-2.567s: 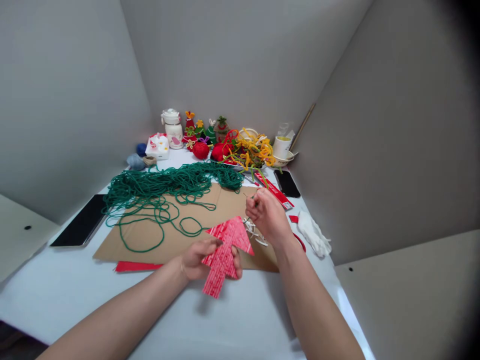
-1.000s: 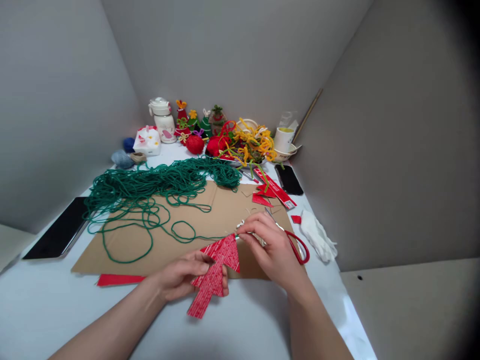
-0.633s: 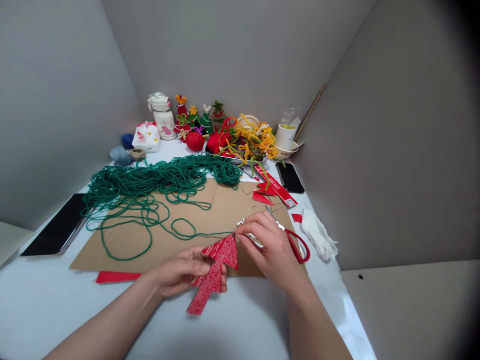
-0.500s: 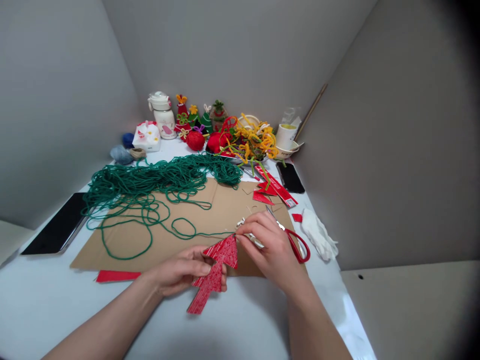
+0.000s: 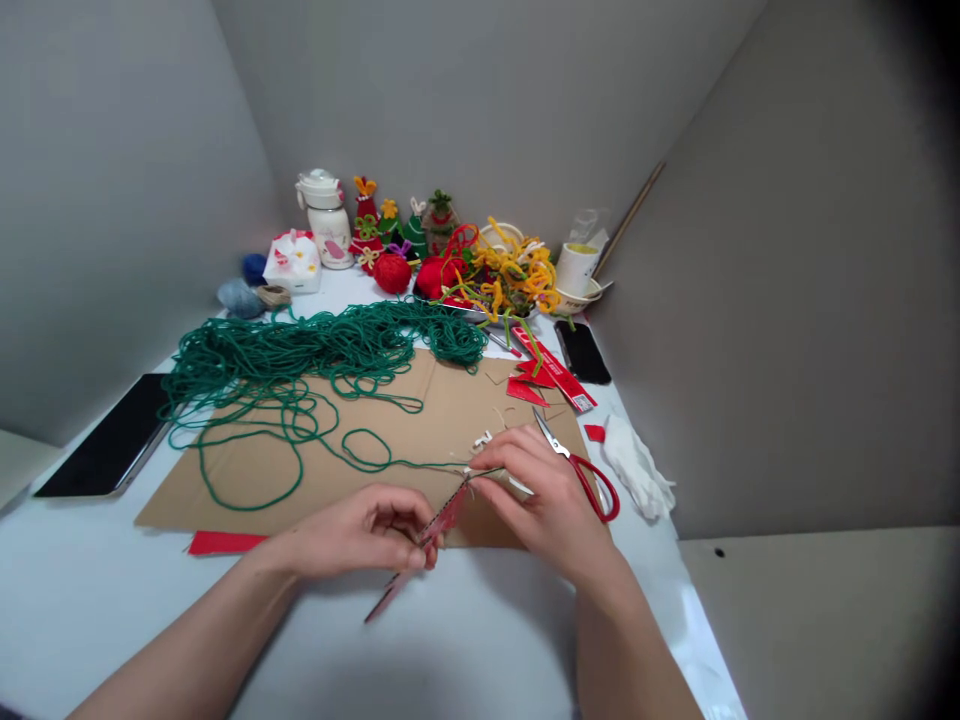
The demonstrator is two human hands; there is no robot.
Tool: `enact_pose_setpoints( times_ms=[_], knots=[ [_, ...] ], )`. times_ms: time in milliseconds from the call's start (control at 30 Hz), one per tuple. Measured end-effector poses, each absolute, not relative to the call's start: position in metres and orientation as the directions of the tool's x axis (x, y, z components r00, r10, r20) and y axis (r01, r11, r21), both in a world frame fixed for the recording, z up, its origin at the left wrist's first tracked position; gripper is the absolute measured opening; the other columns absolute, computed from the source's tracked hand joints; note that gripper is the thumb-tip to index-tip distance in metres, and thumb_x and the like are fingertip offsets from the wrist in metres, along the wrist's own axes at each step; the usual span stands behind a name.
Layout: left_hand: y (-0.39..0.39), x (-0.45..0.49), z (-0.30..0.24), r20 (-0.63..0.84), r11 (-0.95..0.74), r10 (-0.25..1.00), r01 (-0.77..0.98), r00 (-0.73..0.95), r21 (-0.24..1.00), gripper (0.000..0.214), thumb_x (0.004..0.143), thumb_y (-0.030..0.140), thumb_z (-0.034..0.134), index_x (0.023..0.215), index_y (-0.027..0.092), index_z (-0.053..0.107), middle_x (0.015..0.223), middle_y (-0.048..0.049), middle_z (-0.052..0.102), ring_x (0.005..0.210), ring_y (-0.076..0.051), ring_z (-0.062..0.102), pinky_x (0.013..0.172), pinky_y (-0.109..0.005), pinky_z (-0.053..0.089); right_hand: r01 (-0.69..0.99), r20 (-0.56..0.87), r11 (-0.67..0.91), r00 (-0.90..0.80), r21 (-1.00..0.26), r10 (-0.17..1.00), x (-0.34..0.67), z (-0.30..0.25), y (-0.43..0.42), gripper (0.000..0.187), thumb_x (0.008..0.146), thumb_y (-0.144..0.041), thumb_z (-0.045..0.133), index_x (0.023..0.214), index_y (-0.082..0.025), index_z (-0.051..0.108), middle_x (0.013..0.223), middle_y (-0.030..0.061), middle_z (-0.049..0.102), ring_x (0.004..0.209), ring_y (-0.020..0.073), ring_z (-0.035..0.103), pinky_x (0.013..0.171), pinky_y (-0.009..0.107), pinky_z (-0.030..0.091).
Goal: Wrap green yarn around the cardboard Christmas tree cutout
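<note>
My left hand (image 5: 375,530) grips a red tree-shaped cardboard cutout (image 5: 448,516), which is turned nearly edge-on, so its outline is mostly hidden. At the cutout's upper tip, my right hand (image 5: 529,490) pinches the end of the green yarn (image 5: 420,464). From there the strand runs left across the brown cardboard sheet (image 5: 442,400) in loose loops to a big tangled heap of the same yarn (image 5: 300,350). Beside my right hand lie red-handled scissors (image 5: 596,485), their blades partly open.
A white cloth (image 5: 636,470), a phone (image 5: 582,352) and red card scraps (image 5: 532,382) lie at the right. A dark tablet (image 5: 112,435) is at the left. Behind stand a white bottle (image 5: 328,230), a red yarn ball (image 5: 391,272) and yellow yarn pieces (image 5: 517,275).
My left hand has rotated the cutout from showing its red face to nearly edge-on. My right hand stays at its tip with the yarn.
</note>
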State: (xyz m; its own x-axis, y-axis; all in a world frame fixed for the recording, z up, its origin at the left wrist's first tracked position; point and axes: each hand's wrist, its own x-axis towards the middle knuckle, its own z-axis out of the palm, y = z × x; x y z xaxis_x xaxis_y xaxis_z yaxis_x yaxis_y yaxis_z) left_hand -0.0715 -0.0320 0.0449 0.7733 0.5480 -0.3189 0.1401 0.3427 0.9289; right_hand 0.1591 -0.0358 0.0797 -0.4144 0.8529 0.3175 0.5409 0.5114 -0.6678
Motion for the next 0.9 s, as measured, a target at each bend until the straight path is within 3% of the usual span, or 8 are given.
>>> enact_pose_setpoints(
  times_ms=[400,900],
  knots=[
    [-0.0328,-0.0739,0.0487,-0.379,0.350,0.494,0.220,0.782,0.910,0.022,0.071,0.029,0.069,0.089,0.017,0.065,0.083,-0.0019,0.063,0.076,-0.012,0.056,0.067,-0.020,0.043,0.536,0.258,0.545,-0.518,-0.645,0.815,0.1601,0.0804,-0.0355,0.011,0.088,-0.019,0.052,0.090,-0.022,0.063,0.090,0.0058,0.060,0.088,0.0187,0.051,0.077,0.034,0.043],
    [-0.0274,-0.0790,0.0536,-0.373,0.340,0.520,0.214,0.768,0.916,0.022,0.075,0.031,0.065,0.091,0.016,0.064,0.089,-0.0039,0.066,0.079,-0.014,0.057,0.067,-0.022,0.043,0.516,0.274,0.536,-0.499,-0.668,0.822,0.1620,0.0828,-0.0358,0.011,0.085,-0.014,0.053,0.085,-0.020,0.062,0.085,0.0047,0.061,0.087,0.0183,0.052,0.076,0.033,0.042]
  ],
)
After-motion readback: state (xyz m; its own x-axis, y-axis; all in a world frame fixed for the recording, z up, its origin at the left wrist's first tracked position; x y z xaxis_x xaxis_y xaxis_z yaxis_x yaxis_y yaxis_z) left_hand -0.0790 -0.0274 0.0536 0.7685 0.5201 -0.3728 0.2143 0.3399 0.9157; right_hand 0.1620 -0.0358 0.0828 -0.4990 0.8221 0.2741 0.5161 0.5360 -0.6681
